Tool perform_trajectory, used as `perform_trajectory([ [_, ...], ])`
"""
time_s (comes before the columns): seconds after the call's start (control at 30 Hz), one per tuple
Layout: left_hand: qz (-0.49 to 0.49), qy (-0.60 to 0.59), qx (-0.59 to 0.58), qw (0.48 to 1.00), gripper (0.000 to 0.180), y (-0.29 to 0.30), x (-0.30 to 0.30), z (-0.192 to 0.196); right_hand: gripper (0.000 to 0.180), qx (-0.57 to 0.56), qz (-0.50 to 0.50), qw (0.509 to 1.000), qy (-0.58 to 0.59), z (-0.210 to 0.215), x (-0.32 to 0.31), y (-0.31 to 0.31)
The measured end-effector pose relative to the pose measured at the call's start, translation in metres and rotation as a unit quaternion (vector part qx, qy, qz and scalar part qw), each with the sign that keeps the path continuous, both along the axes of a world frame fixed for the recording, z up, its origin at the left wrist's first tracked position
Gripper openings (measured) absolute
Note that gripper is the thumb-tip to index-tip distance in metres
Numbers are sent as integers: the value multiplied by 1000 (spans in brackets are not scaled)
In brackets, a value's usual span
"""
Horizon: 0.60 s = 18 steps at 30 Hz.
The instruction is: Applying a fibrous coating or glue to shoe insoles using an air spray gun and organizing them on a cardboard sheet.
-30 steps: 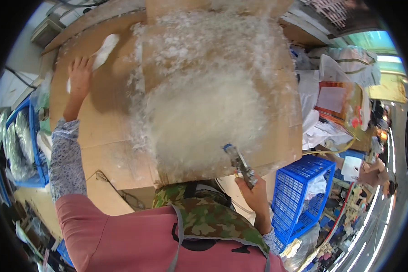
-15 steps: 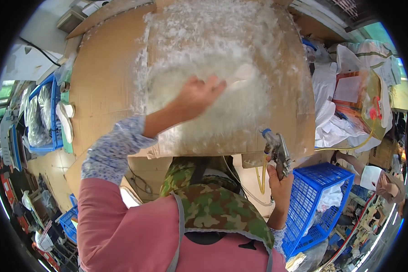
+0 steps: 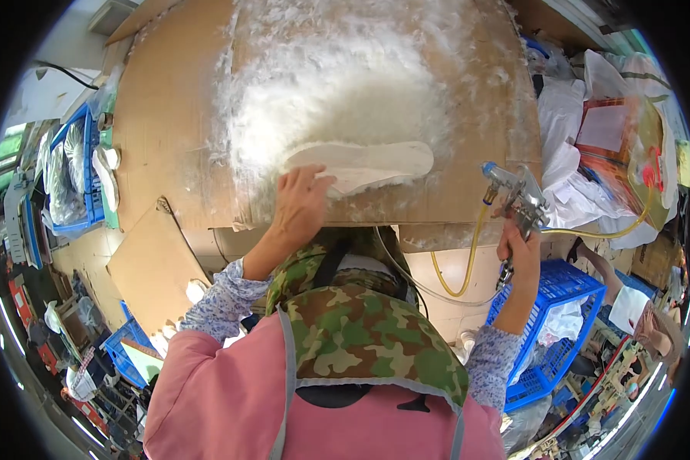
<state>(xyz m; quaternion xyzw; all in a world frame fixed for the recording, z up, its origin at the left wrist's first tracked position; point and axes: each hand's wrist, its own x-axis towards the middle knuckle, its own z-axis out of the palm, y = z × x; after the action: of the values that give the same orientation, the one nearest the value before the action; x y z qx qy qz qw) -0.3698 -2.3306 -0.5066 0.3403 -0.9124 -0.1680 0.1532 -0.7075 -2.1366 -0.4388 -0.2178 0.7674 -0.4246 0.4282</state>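
Note:
A white, sole-shaped insole (image 3: 383,162) lies crosswise on the cardboard near its front edge, over a fuzzy white coating. My left hand (image 3: 300,201) is at its left end, with fingers bent and their tips on it. The undersides of these fingers are hidden. Off to the right, my right hand (image 3: 519,244) is wrapped round the handle of a metal spray gun (image 3: 523,201) with a blue nozzle end. The gun points up and left, apart from the insole. A yellow hose (image 3: 474,257) hangs from it in a loop.
White fibrous residue covers much of the cardboard (image 3: 161,100). Blue crates stand left (image 3: 92,176) and lower right (image 3: 540,307). White plastic sheets (image 3: 563,192) lie right of the work surface. Another white insole (image 3: 106,180) sits at the left. A person's arm (image 3: 606,268) shows at the far right.
My left hand and the insole have come nearer to me, and the insole now lies crosswise. My right hand has raised the spray gun up and to the right. The view has shifted somewhat.

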Motion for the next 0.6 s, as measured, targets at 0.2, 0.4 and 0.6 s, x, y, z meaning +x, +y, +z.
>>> perform_trajectory([
  [0.2,-30,-9,15,999,49,13,-33,-6,23,-36,-43,998,-17,-10,9,-28],
  [0.4,-49,-102,16,993,70,44,-51,-29,26,-41,-19,999,15,-4,30,-38],
  [0.6,-20,6,68,997,59,37,-31,-29,25,-19,-34,999,-1,-14,30,-25],
])
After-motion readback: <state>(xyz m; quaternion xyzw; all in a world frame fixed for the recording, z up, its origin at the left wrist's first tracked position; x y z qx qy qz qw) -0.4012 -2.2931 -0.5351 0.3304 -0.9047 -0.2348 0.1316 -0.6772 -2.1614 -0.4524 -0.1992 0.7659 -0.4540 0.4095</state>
